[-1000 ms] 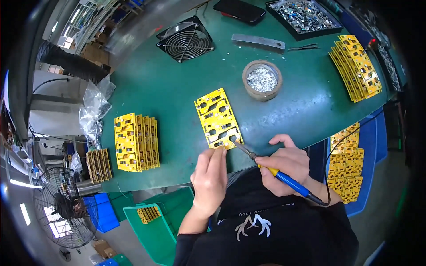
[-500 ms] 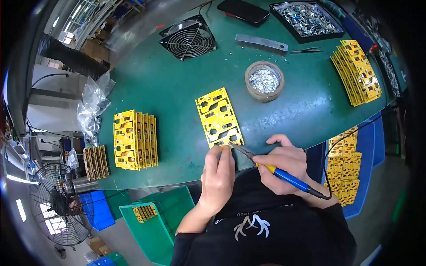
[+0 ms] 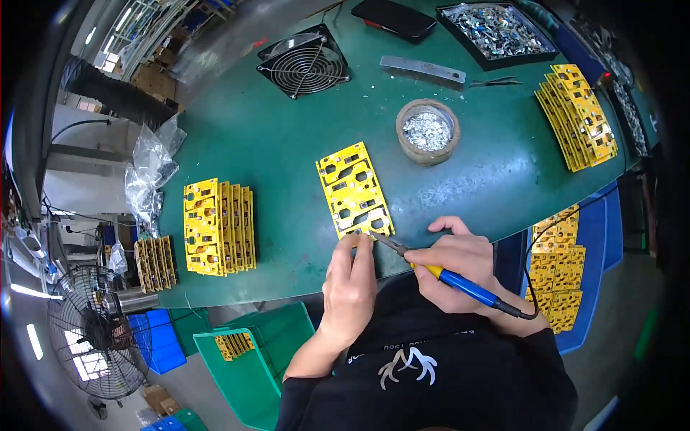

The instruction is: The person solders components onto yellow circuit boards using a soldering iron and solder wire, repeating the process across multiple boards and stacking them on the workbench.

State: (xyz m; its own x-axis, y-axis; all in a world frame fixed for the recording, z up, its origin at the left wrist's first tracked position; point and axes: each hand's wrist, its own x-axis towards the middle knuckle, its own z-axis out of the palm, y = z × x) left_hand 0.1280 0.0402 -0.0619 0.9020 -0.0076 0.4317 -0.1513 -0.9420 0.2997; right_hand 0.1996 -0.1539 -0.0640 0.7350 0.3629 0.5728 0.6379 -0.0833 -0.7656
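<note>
A yellow circuit board (image 3: 353, 188) with dark cutouts lies flat on the green work table. My left hand (image 3: 350, 284) is closed at its near edge, thumb and fingertips pressed together; whatever they pinch is hidden. In my right hand (image 3: 456, 269) is a soldering iron (image 3: 467, 286) with a blue and yellow handle, gripped like a pen. Its tip meets the near edge of the board, right beside my left fingertips. A black cord runs from the handle's back end over my right wrist.
A round pot (image 3: 428, 133) of silvery bits stands beyond the board. Yellow board stacks stand at left (image 3: 219, 226) and right (image 3: 576, 118). Farther back are a square fan (image 3: 305, 63), a metal bar (image 3: 422, 70), tweezers (image 3: 494, 82) and a parts tray (image 3: 496, 32). Bins (image 3: 248, 359) sit below the table.
Both hands have shifted very slightly left, the soldering iron along with the right one. Its tip remains at the board's near edge, and the board stays in place.
</note>
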